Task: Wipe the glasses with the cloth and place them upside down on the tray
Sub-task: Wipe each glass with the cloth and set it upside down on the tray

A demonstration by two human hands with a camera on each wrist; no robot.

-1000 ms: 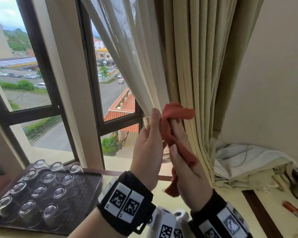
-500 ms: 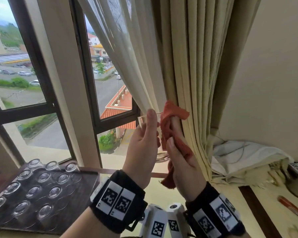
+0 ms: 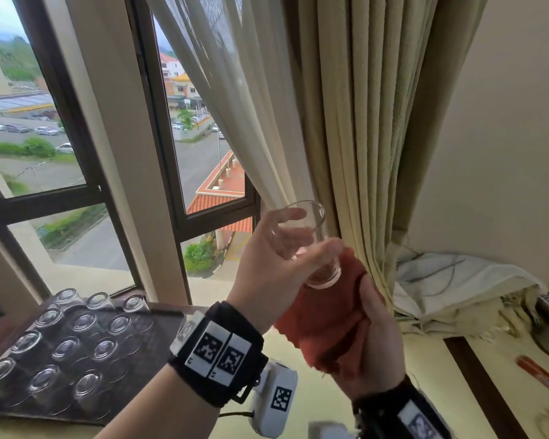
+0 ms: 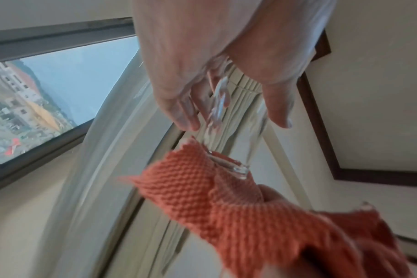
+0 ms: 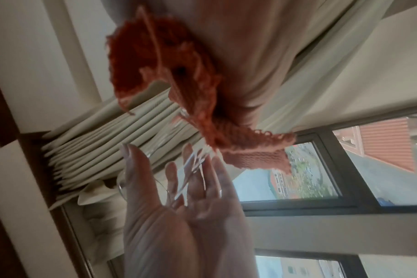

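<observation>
Over by the window, the person's left hand (image 3: 274, 258) grips a clear glass (image 3: 311, 245) by its side wall, thumb on one side and fingers curled round the other, holding it mouth-up and tilted in the air in front of the beige curtain (image 3: 346, 122). Below it, the right hand (image 3: 377, 340) is closed round a bunched orange-red cloth (image 3: 327, 324), and the top of the cloth touches the glass's thick base; the left wrist view shows the weave lapping the bottom edge of the glass. Down at the left, a dark tray (image 3: 146, 350) on the cream table (image 3: 425, 375) already carries twelve glasses (image 3: 76, 343) standing upside down in rows, with bare tray to their right. Judging from that, most of the job looks done. This glass seems to be in the last of its wiping, at the base. What remains for it is to be turned over and set mouth-down on the open part of the tray. No unwiped glasses show in any view, so whether more are waiting cannot be told.
</observation>
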